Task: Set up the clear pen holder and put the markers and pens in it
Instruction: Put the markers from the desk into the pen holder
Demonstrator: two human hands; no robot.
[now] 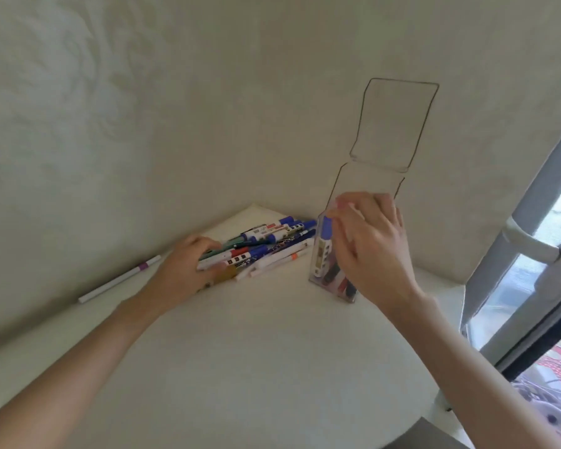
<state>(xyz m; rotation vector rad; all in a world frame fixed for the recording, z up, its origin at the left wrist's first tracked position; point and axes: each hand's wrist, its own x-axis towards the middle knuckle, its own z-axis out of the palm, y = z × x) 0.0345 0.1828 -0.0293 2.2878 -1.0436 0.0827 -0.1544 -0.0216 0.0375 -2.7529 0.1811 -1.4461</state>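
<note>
The clear pen holder (366, 186) stands upright on the white table, right of centre, with its hinged lid (395, 121) raised against the wall. Several markers stand inside it. My right hand (370, 241) is at the holder's mouth, fingertips pinching a blue-capped marker (327, 229) that sits partly inside. A pile of markers and pens (266, 244) lies in the table's corner to the left. My left hand (182, 270) rests on the near end of that pile, fingers curled over several pens.
A single white pen with a purple band (120, 280) lies apart along the left wall. The white table (240, 351) is boxed in by walls behind and left. A window frame with a handle (528, 244) rises at the right edge.
</note>
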